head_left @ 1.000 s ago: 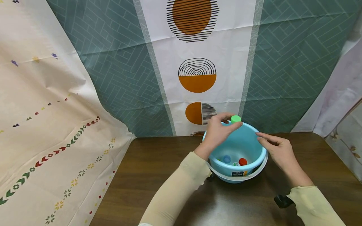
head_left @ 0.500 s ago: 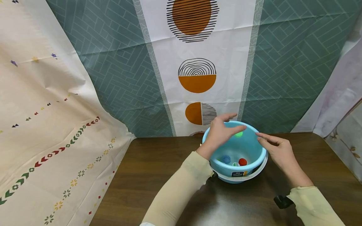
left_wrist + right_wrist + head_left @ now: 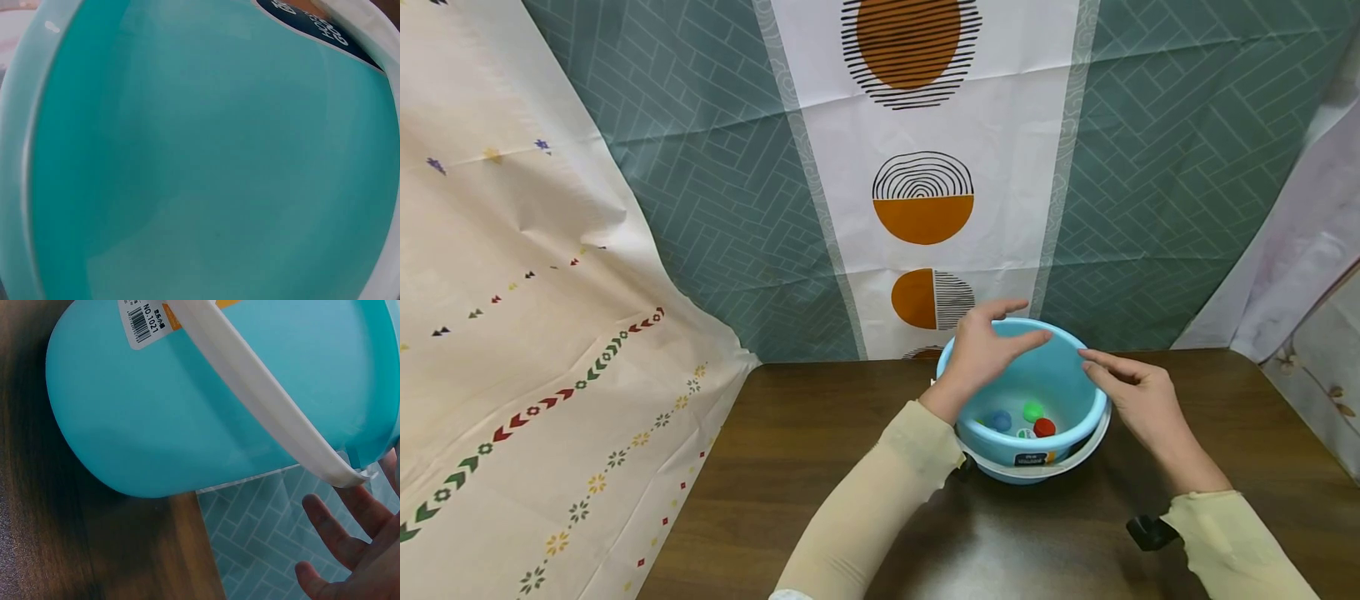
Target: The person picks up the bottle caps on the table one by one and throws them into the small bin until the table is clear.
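Note:
A light-blue plastic bucket [image 3: 1048, 367] stands upright near the back edge of the table. Over its left rim, my left hand [image 3: 981, 350] has thumb and fingers spread apart with nothing between them. My right hand [image 3: 1138, 404] grips the right rim between thumb and forefinger; in the right wrist view its other fingers [image 3: 331, 528] spread loosely near the handle joint. On the bucket's floor lie a green cap [image 3: 1033, 411], a red cap [image 3: 1044, 427], a blue piece [image 3: 999, 420] and a white-and-green piece [image 3: 1026, 433]. The left wrist view has only the bucket's outer wall [image 3: 206, 150].
The bucket's white handle [image 3: 1075, 461] hangs down around its front. Beneath it is a dark brown wooden table [image 3: 820, 450]. A patterned green-and-white curtain [image 3: 722, 183] hangs right behind the table, with a cream cloth [image 3: 550, 350] at left.
My left hand has let go of the green cap, which dropped to the bucket's floor. Its thumb and fingers have spread apart. My right hand has stayed at the rim.

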`<state>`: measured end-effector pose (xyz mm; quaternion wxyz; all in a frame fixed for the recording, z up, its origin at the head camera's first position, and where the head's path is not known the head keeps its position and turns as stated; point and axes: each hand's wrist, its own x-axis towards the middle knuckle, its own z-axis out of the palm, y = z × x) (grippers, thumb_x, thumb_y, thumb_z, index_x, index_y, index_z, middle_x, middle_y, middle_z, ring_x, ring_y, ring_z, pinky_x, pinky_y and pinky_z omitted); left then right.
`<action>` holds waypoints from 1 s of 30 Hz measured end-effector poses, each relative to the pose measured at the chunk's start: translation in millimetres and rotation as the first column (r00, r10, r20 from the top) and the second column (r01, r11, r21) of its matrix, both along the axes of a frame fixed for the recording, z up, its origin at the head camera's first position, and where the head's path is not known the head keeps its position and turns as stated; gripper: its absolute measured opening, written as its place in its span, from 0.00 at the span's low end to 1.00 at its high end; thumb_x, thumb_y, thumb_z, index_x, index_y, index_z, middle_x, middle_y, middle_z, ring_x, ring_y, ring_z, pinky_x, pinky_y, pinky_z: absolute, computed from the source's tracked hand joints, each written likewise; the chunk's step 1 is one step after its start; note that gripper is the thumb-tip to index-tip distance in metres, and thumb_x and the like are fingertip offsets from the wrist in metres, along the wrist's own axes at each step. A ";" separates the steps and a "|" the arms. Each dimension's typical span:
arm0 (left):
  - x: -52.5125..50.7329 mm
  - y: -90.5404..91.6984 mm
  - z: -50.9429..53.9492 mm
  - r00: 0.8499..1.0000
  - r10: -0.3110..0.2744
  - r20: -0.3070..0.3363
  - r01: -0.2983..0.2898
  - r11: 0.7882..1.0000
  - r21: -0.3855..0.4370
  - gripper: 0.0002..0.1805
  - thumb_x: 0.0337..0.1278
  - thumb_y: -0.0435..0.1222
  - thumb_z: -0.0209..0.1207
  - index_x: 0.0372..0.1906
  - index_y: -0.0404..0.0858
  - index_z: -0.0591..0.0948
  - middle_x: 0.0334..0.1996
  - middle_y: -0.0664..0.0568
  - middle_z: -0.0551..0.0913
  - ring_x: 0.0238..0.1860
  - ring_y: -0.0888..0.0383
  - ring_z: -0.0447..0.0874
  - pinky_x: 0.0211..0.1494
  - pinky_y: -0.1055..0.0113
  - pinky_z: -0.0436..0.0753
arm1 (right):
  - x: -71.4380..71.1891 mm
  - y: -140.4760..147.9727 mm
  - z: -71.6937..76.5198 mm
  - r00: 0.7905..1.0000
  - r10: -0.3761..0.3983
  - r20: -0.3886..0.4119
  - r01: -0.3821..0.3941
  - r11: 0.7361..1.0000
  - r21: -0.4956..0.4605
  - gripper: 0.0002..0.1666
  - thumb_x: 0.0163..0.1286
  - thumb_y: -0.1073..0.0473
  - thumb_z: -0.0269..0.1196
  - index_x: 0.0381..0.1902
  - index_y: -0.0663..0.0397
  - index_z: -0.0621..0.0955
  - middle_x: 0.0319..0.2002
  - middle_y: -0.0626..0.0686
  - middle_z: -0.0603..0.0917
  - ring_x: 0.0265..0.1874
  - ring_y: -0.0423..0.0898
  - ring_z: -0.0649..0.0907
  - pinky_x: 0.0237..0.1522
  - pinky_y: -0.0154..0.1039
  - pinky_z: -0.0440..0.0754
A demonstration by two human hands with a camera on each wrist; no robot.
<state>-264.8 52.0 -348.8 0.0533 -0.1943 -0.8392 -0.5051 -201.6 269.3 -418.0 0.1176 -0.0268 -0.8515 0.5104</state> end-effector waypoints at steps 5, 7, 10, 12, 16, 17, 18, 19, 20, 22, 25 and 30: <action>0.9 -3.8 2.6 1.000 0.016 0.004 -0.016 1.000 0.001 0.29 0.40 0.61 0.66 0.53 0.62 0.78 0.51 0.70 0.77 0.55 0.60 0.75 0.48 0.66 0.80 | -1.1 1.2 1.0 1.000 0.001 -0.003 -0.001 1.000 -0.001 0.26 0.62 0.38 0.59 0.56 0.40 0.80 0.48 0.35 0.81 0.43 0.20 0.76 0.37 0.21 0.78; 0.3 -8.2 3.7 1.000 0.026 0.000 -0.026 1.000 0.004 0.28 0.40 0.60 0.66 0.53 0.62 0.78 0.52 0.70 0.77 0.56 0.58 0.75 0.48 0.66 0.80 | -1.6 2.1 1.5 1.000 0.008 -0.005 -0.008 1.000 -0.003 0.26 0.62 0.39 0.59 0.56 0.41 0.80 0.46 0.32 0.80 0.43 0.20 0.76 0.37 0.21 0.78; -2.6 -20.1 5.8 0.998 0.055 -0.027 -0.055 0.998 0.004 0.28 0.43 0.59 0.65 0.54 0.60 0.78 0.53 0.69 0.77 0.57 0.59 0.74 0.50 0.64 0.80 | -3.4 3.4 2.6 1.000 0.023 -0.012 -0.023 1.000 -0.003 0.26 0.62 0.39 0.60 0.55 0.42 0.80 0.45 0.30 0.79 0.43 0.19 0.76 0.36 0.22 0.78; -5.0 -31.1 7.4 0.997 0.070 -0.042 -0.069 0.998 0.011 0.28 0.45 0.58 0.65 0.55 0.58 0.78 0.55 0.67 0.77 0.58 0.59 0.74 0.53 0.62 0.79 | -5.6 4.2 3.1 0.999 0.024 -0.023 -0.024 1.000 0.008 0.26 0.62 0.40 0.60 0.55 0.43 0.80 0.47 0.33 0.80 0.43 0.19 0.75 0.36 0.21 0.78; -7.2 -57.7 8.3 0.993 0.105 -0.054 -0.104 0.995 0.006 0.27 0.47 0.56 0.64 0.56 0.59 0.77 0.56 0.63 0.76 0.60 0.59 0.72 0.58 0.57 0.77 | -10.3 8.3 4.0 0.999 0.015 -0.030 -0.014 0.999 0.048 0.26 0.62 0.39 0.60 0.54 0.42 0.81 0.56 0.46 0.80 0.49 0.22 0.72 0.39 0.16 0.74; -7.2 -64.6 7.3 0.991 0.119 -0.057 -0.119 0.993 0.003 0.27 0.48 0.56 0.64 0.56 0.57 0.77 0.57 0.62 0.76 0.60 0.58 0.71 0.59 0.56 0.76 | -10.9 9.8 4.4 0.999 0.013 -0.032 -0.011 0.998 0.055 0.26 0.62 0.39 0.60 0.53 0.42 0.81 0.57 0.50 0.79 0.51 0.23 0.72 0.39 0.14 0.73; -7.3 -71.7 5.7 0.989 0.138 -0.060 -0.138 0.990 -0.005 0.28 0.48 0.56 0.64 0.57 0.56 0.77 0.57 0.61 0.76 0.61 0.58 0.71 0.60 0.55 0.75 | -11.1 11.4 4.8 0.999 0.012 -0.031 -0.010 0.998 0.062 0.26 0.61 0.39 0.60 0.53 0.42 0.81 0.59 0.53 0.77 0.52 0.24 0.71 0.40 0.13 0.71; -7.1 -79.0 3.7 0.985 0.160 -0.065 -0.161 0.987 -0.016 0.28 0.48 0.56 0.63 0.57 0.55 0.77 0.57 0.61 0.76 0.61 0.58 0.70 0.60 0.55 0.75 | -11.1 12.6 5.2 1.000 0.011 -0.028 -0.009 0.997 0.071 0.25 0.61 0.38 0.60 0.53 0.42 0.81 0.60 0.54 0.77 0.52 0.24 0.71 0.40 0.13 0.71; -6.5 -86.9 1.3 0.980 0.186 -0.074 -0.188 0.982 -0.030 0.28 0.49 0.56 0.63 0.57 0.54 0.77 0.57 0.60 0.76 0.62 0.58 0.70 0.61 0.55 0.74 | -11.0 13.1 5.2 1.000 0.013 -0.027 -0.011 0.997 0.074 0.26 0.61 0.38 0.60 0.53 0.42 0.81 0.60 0.55 0.76 0.52 0.25 0.71 0.40 0.13 0.70; -5.4 -101.9 -3.8 0.967 0.235 -0.099 -0.242 0.968 -0.064 0.30 0.49 0.56 0.62 0.58 0.51 0.76 0.58 0.59 0.76 0.63 0.58 0.70 0.62 0.54 0.73 | -10.6 13.3 5.7 0.999 0.021 -0.028 -0.018 0.997 0.075 0.26 0.62 0.39 0.60 0.53 0.43 0.81 0.60 0.55 0.76 0.51 0.22 0.70 0.40 0.13 0.71; -3.2 -120.5 -10.2 0.950 0.278 -0.143 -0.295 0.949 -0.114 0.30 0.50 0.57 0.61 0.59 0.50 0.76 0.59 0.58 0.76 0.63 0.56 0.70 0.64 0.54 0.71 | -10.1 13.6 8.5 0.999 0.021 -0.040 -0.018 0.997 0.075 0.26 0.62 0.39 0.60 0.54 0.43 0.81 0.58 0.54 0.78 0.47 0.19 0.71 0.38 0.14 0.73; 1.0 -140.7 -16.0 0.922 0.325 -0.208 -0.365 0.910 -0.197 0.32 0.52 0.57 0.59 0.61 0.48 0.74 0.63 0.51 0.72 0.67 0.50 0.64 0.67 0.44 0.62 | -9.3 18.8 18.8 0.996 -0.049 -0.079 0.060 0.987 0.148 0.26 0.62 0.38 0.59 0.56 0.38 0.79 0.55 0.51 0.79 0.45 0.26 0.76 0.37 0.19 0.75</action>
